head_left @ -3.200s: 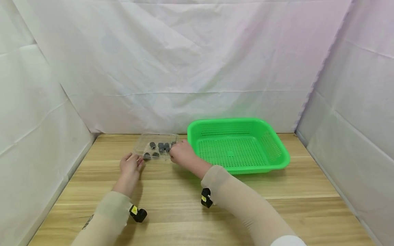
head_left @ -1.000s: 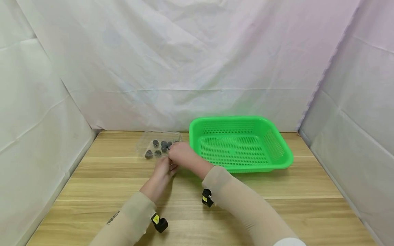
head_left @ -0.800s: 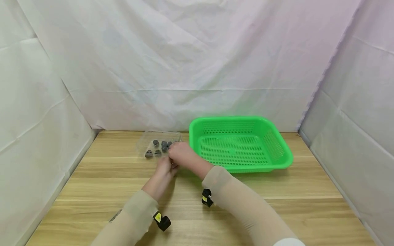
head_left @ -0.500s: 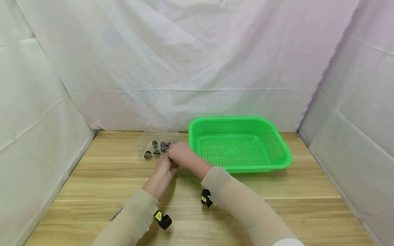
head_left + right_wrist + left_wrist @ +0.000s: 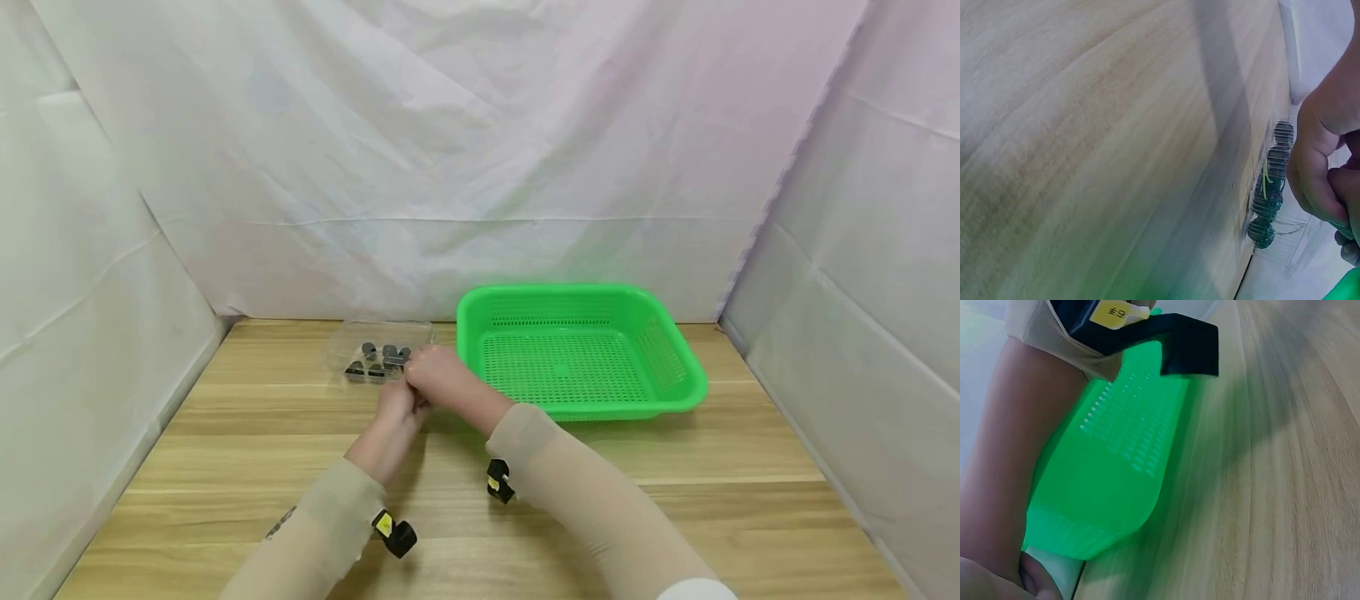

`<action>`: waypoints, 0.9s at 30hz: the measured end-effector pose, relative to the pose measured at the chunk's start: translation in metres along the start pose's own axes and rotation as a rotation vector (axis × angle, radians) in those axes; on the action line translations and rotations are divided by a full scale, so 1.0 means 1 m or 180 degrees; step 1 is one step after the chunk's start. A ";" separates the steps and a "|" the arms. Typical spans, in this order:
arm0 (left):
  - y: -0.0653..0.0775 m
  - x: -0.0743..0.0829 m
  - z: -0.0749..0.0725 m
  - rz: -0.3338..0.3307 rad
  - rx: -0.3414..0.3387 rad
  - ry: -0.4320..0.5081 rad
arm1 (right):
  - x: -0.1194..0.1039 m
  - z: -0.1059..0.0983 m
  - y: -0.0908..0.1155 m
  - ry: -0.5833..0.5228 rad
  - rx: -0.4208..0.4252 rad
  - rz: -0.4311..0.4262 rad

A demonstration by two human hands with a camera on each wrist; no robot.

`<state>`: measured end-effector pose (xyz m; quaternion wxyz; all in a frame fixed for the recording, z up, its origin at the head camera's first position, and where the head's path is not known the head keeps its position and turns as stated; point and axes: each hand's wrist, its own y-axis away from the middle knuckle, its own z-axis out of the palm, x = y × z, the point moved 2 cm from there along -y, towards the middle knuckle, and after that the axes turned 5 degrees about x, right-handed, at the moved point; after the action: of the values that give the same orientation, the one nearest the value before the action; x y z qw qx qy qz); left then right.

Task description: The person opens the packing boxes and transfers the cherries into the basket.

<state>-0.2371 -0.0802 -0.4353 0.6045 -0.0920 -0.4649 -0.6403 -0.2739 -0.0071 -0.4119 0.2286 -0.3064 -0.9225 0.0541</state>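
A clear plastic box point(image 5: 341, 343) stands on the table left of centre, with several dark round pieces point(image 5: 390, 353) inside. At its front right corner my left hand point(image 5: 393, 406) and right hand point(image 5: 437, 372) meet, fingers curled at the edge. The fingertips are hidden behind the right hand in the head view. In the right wrist view the left hand point(image 5: 1316, 156) has its bent fingers against the right hand's fingers, beside the box's thin ribbed wall point(image 5: 1297, 234). Both hands pinch at this corner.
A green plastic basket point(image 5: 592, 410) with a perforated bottom stands just right of the hands. White cloth point(image 5: 480, 167) hangs behind and at both sides of the wooden table point(image 5: 637, 533). A small black camera is strapped to each wrist.
My left hand has moved right from the box's front left corner to the front right one, joining the right hand. During the last second both hands stay there almost still.
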 end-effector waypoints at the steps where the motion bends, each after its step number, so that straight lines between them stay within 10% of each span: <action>1: -0.002 -0.001 -0.001 0.0006 -0.0003 -0.0098 | 0.000 0.000 0.000 -0.0042 0.0000 0.0023; 16: -0.013 0.000 -0.028 -0.0279 -0.0282 -0.1209 | 0.008 0.000 0.000 -0.0210 -0.0094 0.0672; 27: -0.006 0.016 -0.047 0.0112 0.0309 -0.1152 | 0.010 0.003 0.002 -0.0445 0.0258 0.0821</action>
<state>-0.2258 -0.1256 -0.4530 0.5259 -0.1845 -0.5946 -0.5795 -0.2812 0.0008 -0.4108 0.1671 -0.4083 -0.8862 0.1415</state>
